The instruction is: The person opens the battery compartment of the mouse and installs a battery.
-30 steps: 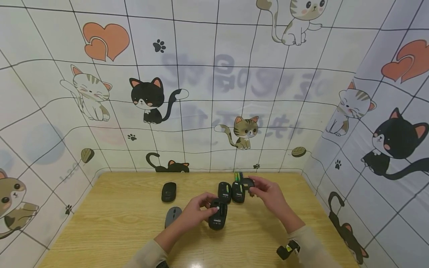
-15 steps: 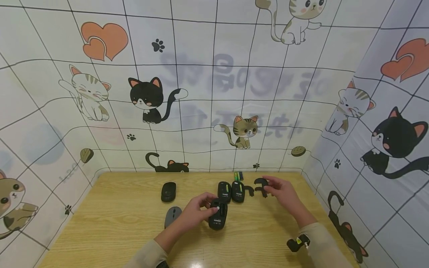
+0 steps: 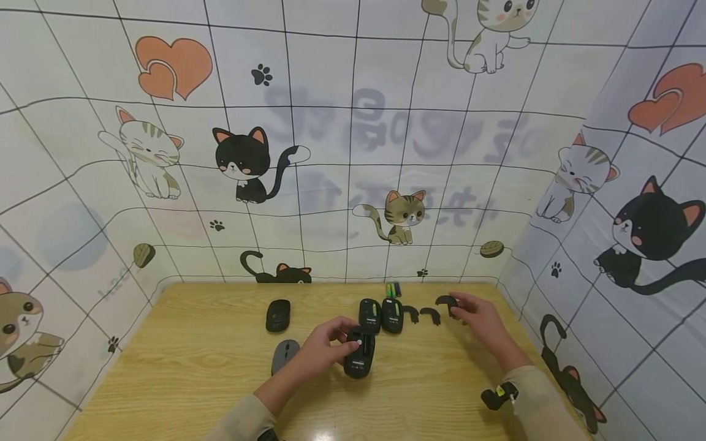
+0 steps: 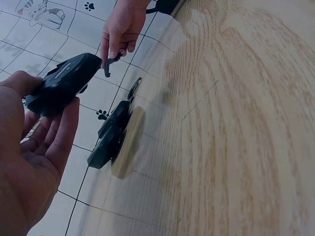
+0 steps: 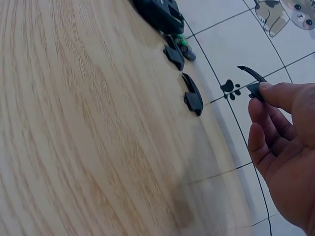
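My left hand [image 3: 330, 348] holds a black computer mouse [image 3: 359, 362] above the table, its underside with an uncovered hollow turned up. In the left wrist view the thumb lies on one side of that mouse [image 4: 64, 81], fingers beneath. Farther right, my right hand [image 3: 481, 320] pinches a black curved battery cover [image 5: 252, 74] between thumb and fingertips, raised off the table. Two similar covers lie on the tabletop to its left, one nearer [image 3: 431, 315] and one farther [image 3: 410, 313]. Beside them two black mice [image 3: 369, 313] [image 3: 392, 317] rest upside down, each with a green battery showing.
Loose green and dark batteries [image 3: 393, 289] lie at the table's back edge, behind the overturned mice. On the left sit a black mouse [image 3: 278, 316] and a grey mouse [image 3: 284, 354], the latter partly behind my left forearm. A cat-patterned sheet [image 3: 331, 184] surrounds the wooden table [image 3: 209, 380].
My right hand has moved right, away from the overturned mice, with a cover in its fingers. Two covers now show separately on the table behind it. The left hand has stayed in place.
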Action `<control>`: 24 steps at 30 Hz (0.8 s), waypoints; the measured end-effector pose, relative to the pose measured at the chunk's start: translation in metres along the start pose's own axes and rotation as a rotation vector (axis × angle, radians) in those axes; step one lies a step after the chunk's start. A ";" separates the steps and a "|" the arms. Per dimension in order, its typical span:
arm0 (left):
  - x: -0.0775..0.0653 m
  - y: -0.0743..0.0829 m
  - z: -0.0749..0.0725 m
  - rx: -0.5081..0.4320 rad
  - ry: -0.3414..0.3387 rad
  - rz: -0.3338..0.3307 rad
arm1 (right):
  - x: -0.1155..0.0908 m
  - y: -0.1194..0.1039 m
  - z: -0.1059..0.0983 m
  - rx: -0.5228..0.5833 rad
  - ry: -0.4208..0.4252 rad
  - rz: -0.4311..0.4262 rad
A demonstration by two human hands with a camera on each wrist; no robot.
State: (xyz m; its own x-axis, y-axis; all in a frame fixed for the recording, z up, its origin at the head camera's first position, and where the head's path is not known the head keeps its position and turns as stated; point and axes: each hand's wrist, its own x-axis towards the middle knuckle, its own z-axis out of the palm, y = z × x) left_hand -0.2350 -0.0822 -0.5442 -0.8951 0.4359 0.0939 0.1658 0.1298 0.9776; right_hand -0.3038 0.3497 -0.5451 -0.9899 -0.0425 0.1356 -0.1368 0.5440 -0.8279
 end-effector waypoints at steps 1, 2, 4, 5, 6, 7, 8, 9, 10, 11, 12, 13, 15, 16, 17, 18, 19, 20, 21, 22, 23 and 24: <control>0.000 0.000 0.000 0.002 0.000 0.000 | 0.001 0.003 -0.001 -0.007 0.003 0.001; 0.000 0.000 0.000 0.004 0.001 0.001 | 0.002 0.006 -0.001 -0.017 0.008 0.005; 0.000 0.000 0.000 0.006 0.001 0.001 | 0.004 0.010 -0.002 -0.020 0.015 0.011; 0.000 0.000 0.000 0.007 -0.001 0.002 | 0.004 0.011 -0.002 -0.026 0.015 0.009; 0.000 0.000 -0.001 0.008 -0.001 0.003 | 0.005 0.013 -0.003 -0.030 0.015 0.010; 0.000 0.000 -0.001 0.008 -0.003 0.005 | 0.005 0.014 -0.003 -0.031 0.016 0.014; 0.001 0.000 -0.001 0.007 -0.003 0.005 | 0.005 0.015 -0.002 -0.033 0.017 0.018; 0.001 0.000 -0.001 0.007 -0.004 0.006 | 0.005 0.015 -0.002 -0.036 0.016 0.021; 0.001 0.000 -0.001 0.007 -0.005 0.007 | 0.006 0.016 -0.002 -0.039 0.013 0.023; 0.001 0.000 -0.001 0.007 -0.005 0.009 | 0.006 0.017 -0.002 -0.043 0.010 0.025; 0.001 0.000 -0.001 0.007 -0.004 0.009 | 0.006 0.017 -0.002 -0.043 0.007 0.027; 0.001 0.000 -0.001 0.007 -0.004 0.010 | 0.006 0.018 -0.002 -0.042 0.007 0.033; 0.001 -0.001 -0.001 0.008 -0.002 0.011 | 0.006 0.019 -0.002 -0.046 -0.002 0.038; 0.001 -0.001 -0.001 0.007 -0.002 0.011 | 0.006 0.019 -0.002 -0.050 -0.007 0.043; 0.001 -0.001 -0.001 0.007 -0.001 0.010 | 0.006 0.020 -0.002 -0.052 -0.011 0.048; 0.001 -0.001 -0.001 0.005 0.000 0.010 | 0.007 0.021 -0.002 -0.056 -0.015 0.052; 0.001 -0.001 -0.001 0.005 0.000 0.009 | 0.007 0.023 -0.002 -0.058 -0.018 0.058; 0.000 -0.001 -0.001 0.004 0.001 0.008 | 0.007 0.024 -0.002 -0.061 -0.023 0.059; 0.000 -0.001 -0.001 0.003 0.001 0.007 | 0.008 0.025 -0.002 -0.063 -0.023 0.060; 0.000 -0.001 -0.001 0.002 0.002 0.007 | 0.008 0.026 -0.002 -0.071 -0.022 0.060; 0.000 -0.001 -0.001 0.002 0.002 0.008 | 0.008 0.028 -0.002 -0.084 -0.019 0.054; 0.000 0.000 -0.001 0.001 0.003 0.008 | 0.008 0.029 -0.002 -0.102 -0.018 0.045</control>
State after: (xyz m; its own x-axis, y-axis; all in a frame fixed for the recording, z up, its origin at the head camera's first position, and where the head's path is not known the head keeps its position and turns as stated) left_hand -0.2356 -0.0832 -0.5442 -0.8949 0.4345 0.1019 0.1731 0.1273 0.9767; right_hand -0.3160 0.3669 -0.5666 -0.9956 -0.0302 0.0891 -0.0882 0.6280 -0.7732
